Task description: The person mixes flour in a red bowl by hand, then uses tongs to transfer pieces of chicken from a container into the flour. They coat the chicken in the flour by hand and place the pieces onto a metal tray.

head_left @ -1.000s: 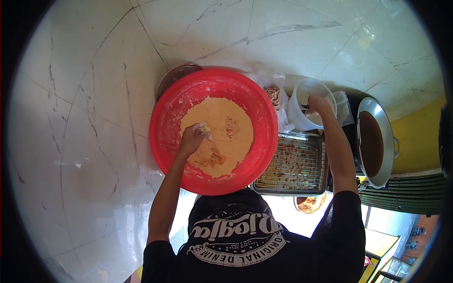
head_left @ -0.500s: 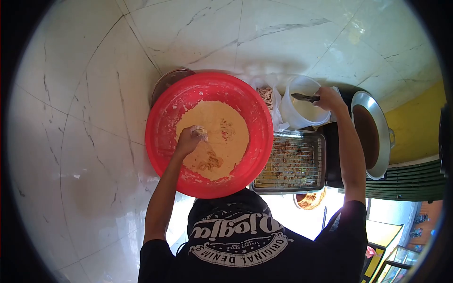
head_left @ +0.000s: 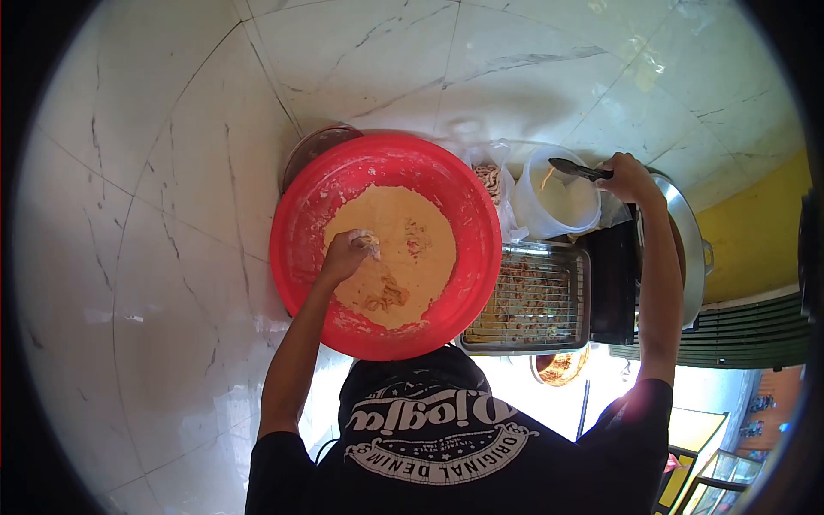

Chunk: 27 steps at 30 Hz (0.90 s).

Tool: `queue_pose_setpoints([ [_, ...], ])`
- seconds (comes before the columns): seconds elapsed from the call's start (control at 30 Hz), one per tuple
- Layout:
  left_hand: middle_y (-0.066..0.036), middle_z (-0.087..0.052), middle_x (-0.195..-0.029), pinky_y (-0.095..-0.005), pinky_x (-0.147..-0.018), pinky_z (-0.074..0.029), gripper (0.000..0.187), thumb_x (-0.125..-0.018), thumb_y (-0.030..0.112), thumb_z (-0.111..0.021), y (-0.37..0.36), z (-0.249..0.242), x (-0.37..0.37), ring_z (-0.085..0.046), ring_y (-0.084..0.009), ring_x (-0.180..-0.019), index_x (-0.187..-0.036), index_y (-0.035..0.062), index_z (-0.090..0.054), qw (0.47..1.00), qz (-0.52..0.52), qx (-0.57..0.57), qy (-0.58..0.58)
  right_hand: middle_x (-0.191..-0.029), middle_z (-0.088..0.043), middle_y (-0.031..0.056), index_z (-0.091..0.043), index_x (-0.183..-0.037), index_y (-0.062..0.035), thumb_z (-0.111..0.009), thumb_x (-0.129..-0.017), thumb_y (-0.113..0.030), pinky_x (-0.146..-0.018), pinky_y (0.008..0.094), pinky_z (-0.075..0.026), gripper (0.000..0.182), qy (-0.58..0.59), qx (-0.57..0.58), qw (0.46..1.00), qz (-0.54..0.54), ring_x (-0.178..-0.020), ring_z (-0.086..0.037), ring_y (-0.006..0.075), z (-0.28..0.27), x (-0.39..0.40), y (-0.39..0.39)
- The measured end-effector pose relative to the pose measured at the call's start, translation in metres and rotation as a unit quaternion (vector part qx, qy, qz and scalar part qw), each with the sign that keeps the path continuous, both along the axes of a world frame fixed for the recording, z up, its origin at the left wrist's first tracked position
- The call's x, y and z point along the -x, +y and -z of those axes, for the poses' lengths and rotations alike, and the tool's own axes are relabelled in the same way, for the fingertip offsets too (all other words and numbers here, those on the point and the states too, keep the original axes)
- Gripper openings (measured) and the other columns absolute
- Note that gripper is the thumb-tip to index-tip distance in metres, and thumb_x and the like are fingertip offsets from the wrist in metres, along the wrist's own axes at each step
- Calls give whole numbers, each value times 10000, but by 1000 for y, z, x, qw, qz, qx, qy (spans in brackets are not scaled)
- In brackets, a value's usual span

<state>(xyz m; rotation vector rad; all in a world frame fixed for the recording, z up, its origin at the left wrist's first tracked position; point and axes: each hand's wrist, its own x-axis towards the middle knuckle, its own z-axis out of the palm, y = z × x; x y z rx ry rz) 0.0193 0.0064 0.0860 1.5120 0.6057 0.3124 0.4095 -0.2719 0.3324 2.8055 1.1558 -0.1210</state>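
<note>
My right hand [head_left: 631, 178] grips dark-tipped tongs [head_left: 577, 169] over a white plastic bucket [head_left: 524, 197]. A thin, pale, dripping strip [head_left: 547, 178] hangs from the tongs' tip, above the pale liquid [head_left: 566, 202] in the bucket. My left hand [head_left: 345, 257] is over a large red basin [head_left: 292, 215] of yellowish flour [head_left: 390, 210]. Its fingers are closed and coated white at the tips; whether a piece is between them I cannot make out. Two clumps lie in the flour, one reddish [head_left: 415, 239] and one brownish [head_left: 390, 292].
Right of the basin is a metal tray [head_left: 586, 300] with a wire rack and brown crumbs. A plastic bag of pale strips [head_left: 489, 180] sits between basin and bucket. A wide metal pan [head_left: 697, 249] stands far right, partly behind my right arm. A tiled wall [head_left: 369, 69] rises behind.
The tongs have come up out of the bucket and to the right in my right hand, and a dripping strip now shows at their tip. My left hand has stayed nearly still.
</note>
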Motion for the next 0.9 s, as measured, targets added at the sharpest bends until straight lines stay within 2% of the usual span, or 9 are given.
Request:
queue_pose_setpoints([
  [0.1, -104, -647, -867, -264, -723, -498, 257, -808, -32, -586, 0, -6, 2, -635, -152, -766, -1054, -94, -549, 1000, -3, 7, 3, -1052, -605, 168, -652, -1053, -44, -731, -703, -271, -893, 377, -458, 424, 47, 25, 998, 43, -1018, -578, 304, -6, -4, 0],
  [0.3, -103, -649, -859, -259, -720, -497, 243, -816, -28, -590, 2, -3, 5, -637, -153, -766, -1047, -92, -551, 1000, -2, 17, -2, -1019, -614, 187, -646, -1046, -20, -735, -704, -261, -852, 378, -474, 428, -11, -8, 1000, -3, -988, -594, 298, -5, 1, -5],
  [0.47, -102, -650, -854, -263, -719, -497, 242, -813, -19, -602, -4, -12, 4, -637, -152, -768, -1042, -84, -559, 1000, -17, 3, 18, -1048, -611, 154, -678, -1034, -80, -727, -705, -250, -889, 367, -458, 374, 10, 46, 999, -12, -1035, -568, 301, -21, 20, 4],
  [0.6, -105, -655, -864, -266, -713, -495, 256, -806, 3, -615, 1, 9, 6, -637, -148, -779, -1040, -90, -566, 1000, 7, -10, 14, -1051, -615, 146, -694, -1015, -103, -726, -701, -254, -903, 369, -452, 350, 43, 46, 998, 28, -1050, -559, 297, -25, 29, 9],
  [0.67, -107, -659, -872, -265, -709, -493, 269, -801, 19, -624, 6, 22, 6, -637, -146, -781, -1040, -90, -569, 999, 11, -25, 16, -1045, -619, 145, -691, -1019, -100, -724, -702, -254, -900, 377, -458, 354, -18, 28, 999, -25, -1033, -568, 292, -15, 23, 3],
  [0.73, -110, -669, -882, -262, -705, -490, 285, -780, 43, -647, 8, 23, 6, -636, -142, -782, -1029, -81, -588, 993, -46, -87, 64, -1050, -615, 142, -688, -1022, -97, -723, -703, -256, -903, 377, -456, 358, -8, 35, 999, -10, -1035, -567, 293, -21, 31, 7],
  [0.77, -110, -669, -882, -262, -705, -490, 285, -780, 43, -647, 9, 23, 6, -636, -142, -782, -1029, -81, -588, 993, -47, -86, 64, -1054, -611, 139, -684, -1024, -94, -722, -705, -258, -907, 378, -455, 361, 1, 42, 999, 6, -1036, -566, 293, -23, 34, 9],
  [0.83, -112, -677, -877, -262, -704, -489, 291, -762, 54, -662, 8, 10, 7, -640, -145, -781, -1023, -62, -605, 980, -48, -131, 143, -1056, -608, 138, -683, -1025, -93, -721, -706, -258, -907, 378, -455, 362, -1, 49, 999, 2, -1036, -566, 295, -19, 28, 8],
  [0.9, -115, -678, -871, -262, -702, -490, 283, -759, 50, -660, 9, 16, 9, -644, -149, -782, -1017, -55, -612, 987, -65, -80, 120, -1059, -605, 138, -681, -1027, -93, -720, -707, -259, -907, 378, -454, 363, -3, 54, 999, -3, -1035, -566, 296, -18, 30, 8],
])
